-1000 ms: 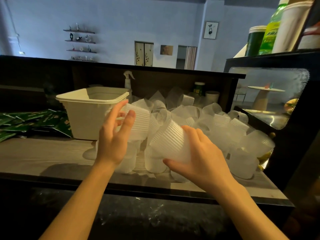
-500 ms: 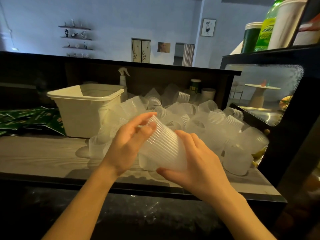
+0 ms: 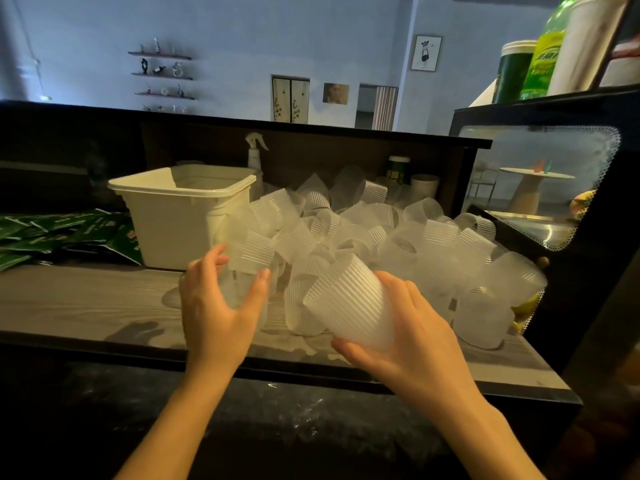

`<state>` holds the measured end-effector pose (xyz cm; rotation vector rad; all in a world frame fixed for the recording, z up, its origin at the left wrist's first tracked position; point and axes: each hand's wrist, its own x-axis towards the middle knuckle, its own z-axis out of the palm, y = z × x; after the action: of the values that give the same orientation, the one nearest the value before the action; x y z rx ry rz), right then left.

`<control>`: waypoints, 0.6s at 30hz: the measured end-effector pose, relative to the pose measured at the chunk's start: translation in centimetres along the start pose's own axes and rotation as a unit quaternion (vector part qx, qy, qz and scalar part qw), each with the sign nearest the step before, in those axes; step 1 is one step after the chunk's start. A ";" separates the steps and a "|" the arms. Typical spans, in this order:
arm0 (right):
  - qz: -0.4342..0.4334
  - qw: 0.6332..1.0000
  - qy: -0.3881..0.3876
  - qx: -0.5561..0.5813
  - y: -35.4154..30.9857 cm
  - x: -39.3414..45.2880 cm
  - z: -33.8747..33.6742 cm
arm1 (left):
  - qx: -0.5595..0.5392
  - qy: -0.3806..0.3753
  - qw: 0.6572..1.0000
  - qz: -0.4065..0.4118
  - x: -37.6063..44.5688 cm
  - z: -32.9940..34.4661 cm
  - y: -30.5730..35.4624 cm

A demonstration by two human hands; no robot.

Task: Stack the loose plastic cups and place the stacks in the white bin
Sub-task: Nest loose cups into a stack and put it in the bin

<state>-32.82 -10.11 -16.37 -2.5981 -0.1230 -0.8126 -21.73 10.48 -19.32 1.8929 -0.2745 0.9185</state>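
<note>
Right hand: fingers curled around a ribbed translucent cup stack, thumb under the lower edge, the stack tilted with its closed end toward the upper left, raised off the counter and just in front of the pile. Left hand: fingers and thumb spread in a wide curl around an upright cup standing at the pile's near left edge; thumb on the cup's right side, fingertips on its left, a second cup lying tilted over its top. Both forearms rise from the lower frame edge, bare, wrists roughly level, the two hands apart with a standing cup between them. Loose cup pile: many ribbed translucent cups, some upright, most tipped over and leaning on one another, covering the right half of the counter, a pale wood-grain surface with a dark front edge. White bin: upright, open-topped, immediately left of the pile and touching its nearest cups; whether anything is inside cannot be determined. Green packets lie left of the bin. A spray bottle stands behind the bin against a dark back panel. A glass display case adjoins the pile's right side. Beyond, a pale blue wall carries small shelves and framed pictures.
</note>
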 end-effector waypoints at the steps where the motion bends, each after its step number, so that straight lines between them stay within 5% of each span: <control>1: 0.001 1.000 0.000 0.004 0.0 0.0 0.0 | 0.035 -0.010 0.999 -0.011 -0.1 0.0 -0.9; 6: 0.008 1.000 -0.016 0.006 -0.4 -0.2 0.9 | 0.138 -0.126 0.979 -0.082 -0.8 0.5 -3.4; 13: 0.017 0.999 -0.032 0.007 -0.1 -0.1 1.2 | 0.177 -0.119 0.972 -0.097 0.0 1.3 -4.0; 18: 0.025 0.999 -0.035 0.011 0.3 -0.2 0.9 | 0.110 -0.095 0.985 -0.091 -0.4 1.1 -3.2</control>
<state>-32.42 -9.97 -17.23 -2.5981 -0.0860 -0.6987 -19.72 11.10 -22.01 2.1732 -0.1146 0.6686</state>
